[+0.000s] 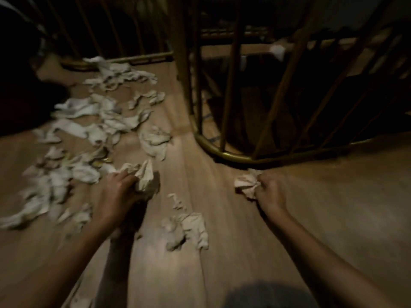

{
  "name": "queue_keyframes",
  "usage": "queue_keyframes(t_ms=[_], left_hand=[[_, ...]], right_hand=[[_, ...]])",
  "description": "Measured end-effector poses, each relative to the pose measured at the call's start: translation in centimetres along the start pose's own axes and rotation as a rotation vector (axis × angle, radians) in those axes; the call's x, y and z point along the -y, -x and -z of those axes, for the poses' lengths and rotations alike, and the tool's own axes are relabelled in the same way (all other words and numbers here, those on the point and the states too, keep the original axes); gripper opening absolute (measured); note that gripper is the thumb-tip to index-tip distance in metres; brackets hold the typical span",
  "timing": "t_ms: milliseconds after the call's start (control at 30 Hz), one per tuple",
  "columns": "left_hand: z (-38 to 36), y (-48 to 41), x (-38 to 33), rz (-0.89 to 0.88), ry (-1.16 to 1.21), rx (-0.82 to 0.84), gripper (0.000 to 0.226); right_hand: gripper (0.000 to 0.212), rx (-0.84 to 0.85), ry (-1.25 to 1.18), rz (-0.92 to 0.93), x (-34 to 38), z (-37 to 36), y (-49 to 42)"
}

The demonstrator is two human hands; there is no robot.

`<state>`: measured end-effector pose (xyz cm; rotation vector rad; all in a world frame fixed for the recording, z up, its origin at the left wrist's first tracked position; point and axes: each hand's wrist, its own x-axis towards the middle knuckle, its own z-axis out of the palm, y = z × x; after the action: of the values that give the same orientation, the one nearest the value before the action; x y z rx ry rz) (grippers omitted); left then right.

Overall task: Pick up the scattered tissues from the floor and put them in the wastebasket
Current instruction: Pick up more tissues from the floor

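Nearest the lens, a dark rounded blur point(264, 295) sits at the bottom edge, too smeared to identify, and both bare forearms reach forward from either side of it over the wooden floor point(233, 252). Left hand point(117, 190) is clenched around a crumpled tissue point(144, 177) that sticks up past the fingers. Right hand point(270, 192) is closed on another crumpled tissue point(246, 182), pinching its gathered end, right beside the curved brass base ring point(224, 154) of a piece of furniture with slanted brass rods point(231, 85) rising from it. Between the two arms lies a loose tissue clump point(189, 227), apart from both hands. Scattered tissues point(89, 121) cover the floor to the left and ahead of the left hand, many overlapping, reaching back to a second brass ring point(124, 60) with its own rods. One larger tissue point(154, 138) lies between that spread and the nearer base ring. Motion blur softens the leftmost tissues, and the dark area at upper left cannot be made out. Behind the rods on the right the space is shadowed; a pale scrap point(278, 51) shows there, unclear. No wastebasket can be told apart anywhere in view. Bare floor lies open to the right of the right arm and along the strip between the arms.
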<state>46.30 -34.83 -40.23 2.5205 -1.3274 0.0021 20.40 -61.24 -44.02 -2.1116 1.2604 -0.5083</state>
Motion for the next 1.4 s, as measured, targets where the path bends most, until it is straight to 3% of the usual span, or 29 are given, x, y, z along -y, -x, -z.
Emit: queue_keyframes(t_ms=[133,233,333,433,500,600,700,833,933,1000,1067,1133,1300,1400], left_hand=[[0.4,3.6,3.9,0.236,-0.005,0.005,0.047],[0.1,5.2,2.7,0.258,0.062,0.239,0.075],[-0.3,4.7,0.2,0.235,-0.072,0.469,0.083],[-0.4,4.7,-1.3,0.251,-0.096,0.424,0.077],[-0.5,5.8,-1.1,0.217,-0.076,0.313,0.063],[0.1,8.5,-0.1,0.214,0.056,0.185,0.050],[1.6,11.4,2.2,0.281,0.180,0.033,0.054],[3.6,13.6,5.7,0.467,0.200,-0.169,0.058],[3.5,14.2,7.1,0.492,0.084,-0.032,0.056],[3.0,15.1,7.0,0.550,0.073,0.095,0.054],[2.9,16.2,6.2,0.581,0.111,0.099,0.043],[3.5,17.8,5.4,0.571,0.122,0.106,0.038],[5.8,23.0,4.4,0.649,0.174,-0.017,0.038],[4.9,25.6,2.7,0.697,0.124,0.221,0.068]], right_hand=[[0.025,0.246,-0.084,0.383,7.0,-4.4,5.6],[0.053,0.426,0.014,0.405,10.1,-5.9,9.9],[0.060,0.646,0.302,0.411,11.0,-7.2,13.3],[0.055,0.573,0.456,0.523,10.2,-8.9,15.4],[0.052,0.497,0.351,0.621,9.6,-9.6,16.2],[0.042,0.510,0.151,0.743,9.3,-9.4,16.1],[0.029,0.466,-0.014,0.767,11.0,-7.3,14.0],[0.043,0.380,0.118,0.695,12.3,-8.9,9.4],[0.041,0.462,0.276,0.673,12.2,-11.5,9.6],[0.035,0.521,0.279,0.763,13.2,-13.0,10.9],[0.021,0.610,0.269,0.810,16.0,-14.0,11.9],[0.016,0.659,0.216,0.743,19.5,-15.1,12.2],[0.033,0.739,0.151,0.703,22.2,-16.6,14.6],[0.056,0.885,0.277,0.830,20.5,-16.7,19.3]])
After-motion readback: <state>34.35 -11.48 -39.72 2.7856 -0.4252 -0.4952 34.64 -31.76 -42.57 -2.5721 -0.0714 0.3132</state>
